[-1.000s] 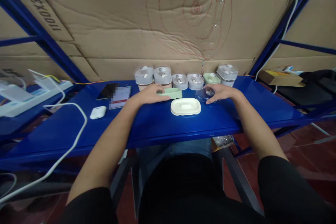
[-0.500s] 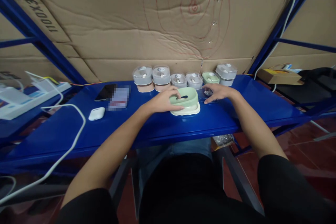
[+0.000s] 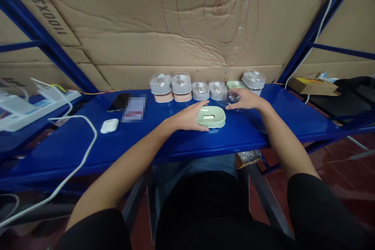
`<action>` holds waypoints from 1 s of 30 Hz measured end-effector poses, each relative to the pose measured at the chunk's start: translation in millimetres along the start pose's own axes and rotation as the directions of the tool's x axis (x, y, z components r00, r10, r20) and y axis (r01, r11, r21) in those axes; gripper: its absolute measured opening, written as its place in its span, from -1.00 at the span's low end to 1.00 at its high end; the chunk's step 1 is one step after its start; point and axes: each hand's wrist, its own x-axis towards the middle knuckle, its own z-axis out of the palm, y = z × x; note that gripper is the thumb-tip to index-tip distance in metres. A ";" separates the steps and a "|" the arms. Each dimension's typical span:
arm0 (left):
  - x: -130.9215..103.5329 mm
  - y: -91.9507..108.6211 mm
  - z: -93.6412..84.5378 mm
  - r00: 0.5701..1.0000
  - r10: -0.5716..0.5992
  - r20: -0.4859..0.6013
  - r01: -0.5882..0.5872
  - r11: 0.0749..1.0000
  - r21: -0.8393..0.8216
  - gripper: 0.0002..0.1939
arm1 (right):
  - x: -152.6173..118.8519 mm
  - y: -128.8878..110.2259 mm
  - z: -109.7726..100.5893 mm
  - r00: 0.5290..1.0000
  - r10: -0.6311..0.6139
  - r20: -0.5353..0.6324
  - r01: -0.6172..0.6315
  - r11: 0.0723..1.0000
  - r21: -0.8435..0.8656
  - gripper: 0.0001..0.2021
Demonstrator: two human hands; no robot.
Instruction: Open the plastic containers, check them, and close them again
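Observation:
A pale green oval box (image 3: 215, 114) with a whitish base lies on the blue table in front of me. My left hand (image 3: 191, 118) grips its left side, thumb at the front and fingers behind. To the right, my right hand (image 3: 243, 99) has its fingers on a clear plastic lid (image 3: 231, 103) lying on the table behind the box. Past the lid, partly hidden by my right hand, sits a green lidded box (image 3: 234, 84).
Two stacked grey and pink boxes (image 3: 163, 86), smaller grey boxes (image 3: 200, 91) and another grey box (image 3: 254, 79) line the back by the cardboard. Phones (image 3: 134, 108), a white case (image 3: 109, 125) and a white cable (image 3: 84, 156) are at left.
The green part has settled lower into the whitish base, and its slot now looks light instead of dark. My left hand has shifted slightly right and down, its fingers out of the box.

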 end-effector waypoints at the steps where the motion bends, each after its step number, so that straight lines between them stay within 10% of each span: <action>1: -0.2 -2.2 -1.1 1.000 -0.012 0.002 0.012 1.000 -0.022 0.38 | -2.5 -6.8 -0.2 0.997 -0.049 -0.055 0.050 0.999 0.020 -0.04; 6: -2.1 -20.7 -11.6 0.998 -0.053 0.032 0.056 0.994 -0.098 0.56 | -7.6 -47.1 23.0 0.935 -0.334 -0.122 0.342 0.938 0.051 -0.10; 13: -2.7 -32.6 -16.7 0.993 -0.106 0.054 0.111 0.990 -0.089 0.59 | -3.4 -75.0 71.9 0.917 -0.396 -0.053 0.395 0.918 -0.019 -0.04; 30: -3.0 -35.7 -20.7 0.999 -0.049 -0.006 0.048 0.992 -0.121 0.14 | -1.1 -48.5 53.6 0.912 -0.401 0.091 0.391 0.914 0.105 0.16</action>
